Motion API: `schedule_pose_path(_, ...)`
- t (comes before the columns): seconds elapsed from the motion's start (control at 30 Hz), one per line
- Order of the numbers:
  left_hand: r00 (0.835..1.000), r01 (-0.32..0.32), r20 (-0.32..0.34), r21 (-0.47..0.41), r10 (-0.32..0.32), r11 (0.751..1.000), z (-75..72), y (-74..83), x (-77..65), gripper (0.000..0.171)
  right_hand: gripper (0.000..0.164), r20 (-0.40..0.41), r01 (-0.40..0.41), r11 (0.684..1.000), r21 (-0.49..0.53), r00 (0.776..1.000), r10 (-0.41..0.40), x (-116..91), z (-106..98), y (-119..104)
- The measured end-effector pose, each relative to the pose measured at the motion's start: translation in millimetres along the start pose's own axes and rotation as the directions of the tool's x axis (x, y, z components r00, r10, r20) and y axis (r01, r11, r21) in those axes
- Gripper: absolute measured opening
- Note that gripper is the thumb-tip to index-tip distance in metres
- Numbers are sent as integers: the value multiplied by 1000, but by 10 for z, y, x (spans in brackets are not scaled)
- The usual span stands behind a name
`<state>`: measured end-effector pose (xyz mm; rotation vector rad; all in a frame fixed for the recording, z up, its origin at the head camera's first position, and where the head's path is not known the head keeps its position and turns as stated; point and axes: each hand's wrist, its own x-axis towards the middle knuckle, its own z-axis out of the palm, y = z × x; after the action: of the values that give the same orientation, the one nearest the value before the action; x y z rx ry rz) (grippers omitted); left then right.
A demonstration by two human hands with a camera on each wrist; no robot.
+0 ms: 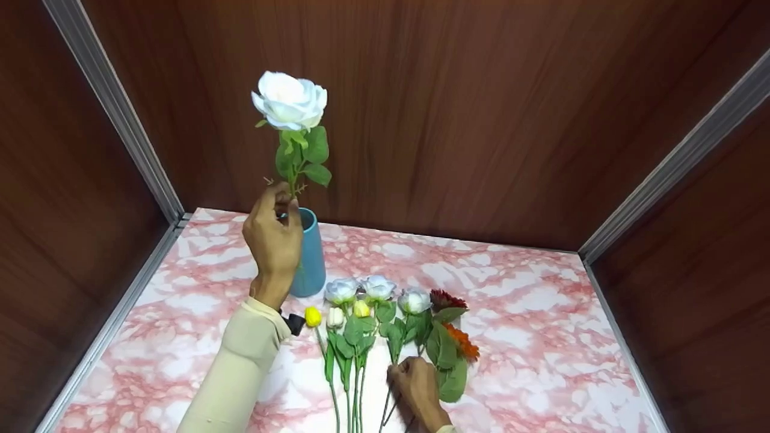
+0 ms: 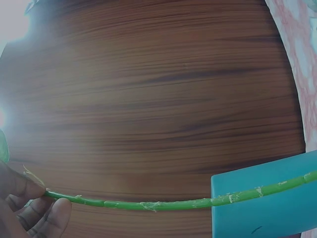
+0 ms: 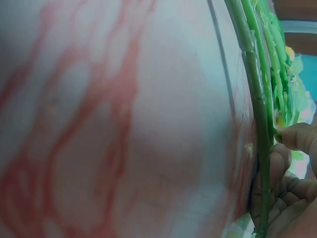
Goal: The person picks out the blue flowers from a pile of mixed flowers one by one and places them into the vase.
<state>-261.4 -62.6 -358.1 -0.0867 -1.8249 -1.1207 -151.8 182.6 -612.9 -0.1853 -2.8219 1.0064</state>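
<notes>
My left hand pinches the stem of a white rose, its bloom upright and high in front of the back wall. Beside that hand stands a blue vase. In the left wrist view the rose's long green stem runs down across the outside of the vase, overlapping it. Low at the front, my right hand has thumb and fingers pinched at a green stem among the lying flowers. Just beyond it lie several white roses with green leaves.
Left of the right hand lie a yellow tulip, a white tulip and another yellow tulip. On its right are a dark red flower and an orange flower. Brown panels enclose the pink-marbled table.
</notes>
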Motion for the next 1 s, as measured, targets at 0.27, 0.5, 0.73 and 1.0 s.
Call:
schedule_pose_path(0.27, 1000, -6, -20, -23, 5, 1000, 9, 17, 98, 20, 21, -1, -17, 1000, 14, 1000, 17, 10, -6, -15)
schedule_pose_path(0.5, 1000, -5, -21, -13, 5, 1000, 24, 57, 172, 21, 21, -20, -21, 1000, 10, 1000, 21, 3, 6, -13)
schedule_pose_path(0.73, 998, -49, -30, 1, 49, 999, 48, 54, 219, 21, 17, -12, -15, 1000, 23, 1000, 15, -17, 13, 6)
schedule_pose_path(1.0, 997, -66, -47, 32, 67, 997, 77, 42, 285, 21, 18, -18, -14, 1000, 10, 1000, 15, 2, 18, 0)
